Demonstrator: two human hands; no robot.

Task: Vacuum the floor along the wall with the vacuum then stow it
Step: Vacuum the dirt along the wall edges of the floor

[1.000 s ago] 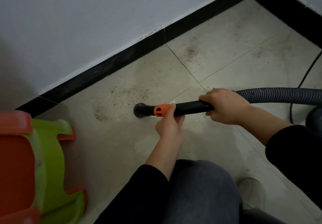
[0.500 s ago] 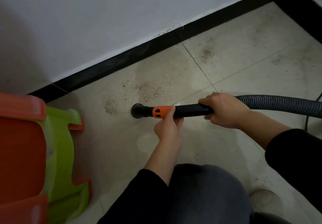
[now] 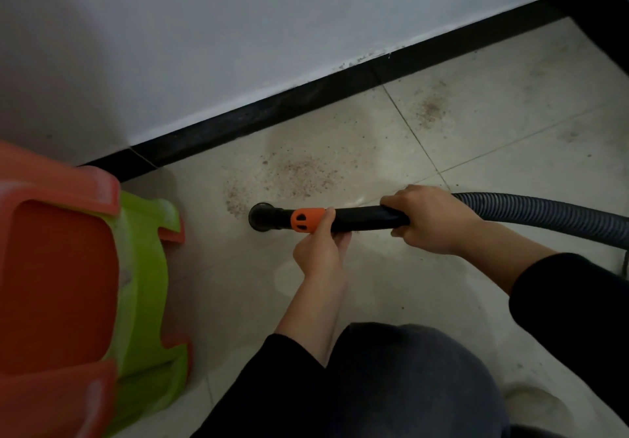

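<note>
At frame centre, vacuum wand (image 3: 367,219) is clenched by right hand (image 3: 429,221), pinched by left hand (image 3: 321,250); nozzle (image 3: 262,217) risks bumping stacked stools (image 3: 146,267), dirt patch (image 3: 299,172) missed.

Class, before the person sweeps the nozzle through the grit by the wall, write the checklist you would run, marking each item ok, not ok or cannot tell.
1. Both hands on the tool: ok. The left hand pinches by the orange collar; the right hand wraps the black plastic wand.
2. Round black nozzle down at the tiled floor: ok.
3. Brown grit patch cleared: not ok, it lies between the nozzle and the black skirting board.
4. Second grit patch cleared: not ok.
5. Ribbed grey hose free of kinks: ok where visible.
6. Suction running: cannot tell.
</note>
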